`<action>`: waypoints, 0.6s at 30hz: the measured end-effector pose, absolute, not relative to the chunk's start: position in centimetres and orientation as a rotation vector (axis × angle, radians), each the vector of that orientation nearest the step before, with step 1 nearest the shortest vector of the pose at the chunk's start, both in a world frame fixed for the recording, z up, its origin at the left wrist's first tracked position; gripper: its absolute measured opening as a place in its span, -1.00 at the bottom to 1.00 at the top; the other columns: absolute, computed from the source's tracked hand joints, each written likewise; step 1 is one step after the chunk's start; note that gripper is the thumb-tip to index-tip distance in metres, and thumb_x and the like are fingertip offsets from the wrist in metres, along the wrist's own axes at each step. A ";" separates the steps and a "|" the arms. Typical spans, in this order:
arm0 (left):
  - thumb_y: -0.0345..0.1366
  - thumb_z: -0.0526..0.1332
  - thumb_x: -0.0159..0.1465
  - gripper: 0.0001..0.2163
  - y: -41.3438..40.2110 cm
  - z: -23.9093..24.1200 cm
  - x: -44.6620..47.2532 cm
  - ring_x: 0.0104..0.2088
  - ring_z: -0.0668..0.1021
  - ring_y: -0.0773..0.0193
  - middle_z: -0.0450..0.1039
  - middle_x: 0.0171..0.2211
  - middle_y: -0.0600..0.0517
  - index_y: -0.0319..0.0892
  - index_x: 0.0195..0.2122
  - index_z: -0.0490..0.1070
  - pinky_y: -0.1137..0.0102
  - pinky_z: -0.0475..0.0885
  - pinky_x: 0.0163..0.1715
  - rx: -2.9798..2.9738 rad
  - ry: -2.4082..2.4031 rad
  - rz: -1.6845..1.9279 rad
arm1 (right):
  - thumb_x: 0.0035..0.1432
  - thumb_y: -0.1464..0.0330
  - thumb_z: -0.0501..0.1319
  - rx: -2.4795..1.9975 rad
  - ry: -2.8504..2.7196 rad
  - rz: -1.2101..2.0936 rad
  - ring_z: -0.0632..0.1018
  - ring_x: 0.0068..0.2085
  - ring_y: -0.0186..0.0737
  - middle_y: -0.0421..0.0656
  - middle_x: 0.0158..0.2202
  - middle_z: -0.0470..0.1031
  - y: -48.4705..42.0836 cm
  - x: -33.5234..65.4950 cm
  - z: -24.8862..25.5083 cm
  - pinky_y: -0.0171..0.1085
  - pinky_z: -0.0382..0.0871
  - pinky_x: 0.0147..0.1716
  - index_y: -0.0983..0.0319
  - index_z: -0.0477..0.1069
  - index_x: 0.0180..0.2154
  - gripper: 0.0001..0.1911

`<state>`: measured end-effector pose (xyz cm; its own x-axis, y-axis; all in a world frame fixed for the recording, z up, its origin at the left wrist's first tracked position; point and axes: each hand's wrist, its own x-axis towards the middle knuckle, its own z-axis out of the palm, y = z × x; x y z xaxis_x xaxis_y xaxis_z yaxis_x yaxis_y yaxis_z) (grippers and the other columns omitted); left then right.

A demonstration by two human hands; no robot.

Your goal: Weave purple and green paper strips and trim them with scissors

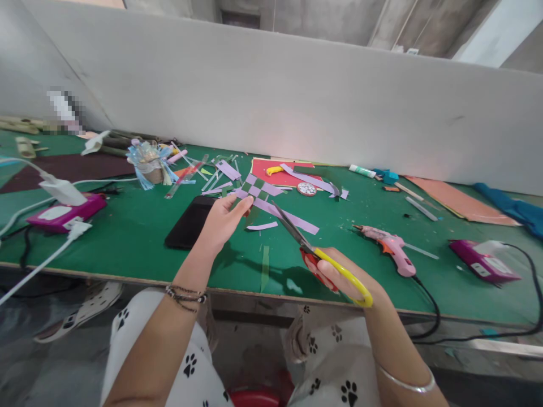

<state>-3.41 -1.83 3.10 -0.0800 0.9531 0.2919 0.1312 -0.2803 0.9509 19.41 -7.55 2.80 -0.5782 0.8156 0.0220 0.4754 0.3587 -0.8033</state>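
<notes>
Between thumb and fingers, my left hand (229,217) pinches a small woven paper piece (254,190) of purple and green strips. A long purple tail reaches from it toward the right. My right hand (339,271) is closed around scissors (345,274) with yellow and red handles. The blades point up and left, and their tips are close to the purple tail; whether they touch it I cannot tell. Below the woven piece lies a short purple paper strip (262,226). A black phone-like slab (189,221) rests beside my left wrist.
A pink glue gun (390,247) lies right of the scissors, its cord running off the edge. Magenta power blocks (483,261) stand on the green table (139,243). Red paper (265,172), cut strips, a glue stick (362,171) and a decorated pot (150,164) lie farther back.
</notes>
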 end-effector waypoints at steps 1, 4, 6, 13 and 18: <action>-0.13 0.15 -0.01 -0.76 -1.8 3.1 -3.4 -0.58 0.31 0.39 0.26 -0.66 0.13 -0.18 -0.66 0.26 0.47 0.22 -0.52 1.465 1.205 1.440 | 0.01 -0.25 -0.23 -1.123 -2.209 1.093 0.07 -0.67 -0.42 -0.33 -0.71 0.04 -7.5 19.4 2.8 -0.35 -0.05 -0.71 0.17 -0.01 -0.56 -0.39; -0.14 0.16 -0.02 -0.77 -1.8 3.2 -3.5 -0.58 0.31 0.40 0.25 -0.67 0.14 -0.18 -0.67 0.26 0.48 0.23 -0.53 1.464 1.176 1.439 | 0.01 -0.24 -0.23 -1.137 -2.213 1.082 0.07 -0.68 -0.44 -0.34 -0.72 0.04 -7.5 19.4 2.8 -0.36 -0.06 -0.71 0.17 -0.01 -0.56 -0.39; -0.15 0.16 -0.02 -0.77 -1.7 3.2 -3.5 -0.58 0.31 0.40 0.24 -0.68 0.14 -0.18 -0.67 0.25 0.48 0.23 -0.53 1.462 1.181 1.430 | 0.02 -0.24 -0.23 -1.151 -2.213 1.075 0.08 -0.69 -0.44 -0.34 -0.73 0.05 -7.5 19.5 2.8 -0.36 -0.05 -0.71 0.17 -0.01 -0.56 -0.39; -0.16 0.19 -0.06 -0.81 -1.1 2.9 -3.4 -0.57 0.34 0.39 0.27 -0.66 0.14 -0.18 -0.61 0.33 0.48 0.25 -0.51 1.452 1.150 1.378 | 0.00 -0.26 -0.25 -1.270 -2.183 1.073 0.15 -0.72 -0.44 -0.33 -0.75 0.08 -7.3 19.6 3.0 -0.36 -0.01 -0.73 0.17 0.03 -0.58 -0.36; -0.14 0.21 -0.07 -0.79 -0.6 2.4 -3.6 -0.56 0.36 0.36 0.29 -0.66 0.13 -0.19 -0.62 0.34 0.46 0.25 -0.51 1.441 1.183 1.355 | -0.01 -0.25 -0.24 -1.319 -2.157 1.093 0.13 -0.74 -0.45 -0.33 -0.75 0.07 -7.1 19.5 2.9 -0.37 -0.03 -0.75 0.17 0.02 -0.59 -0.37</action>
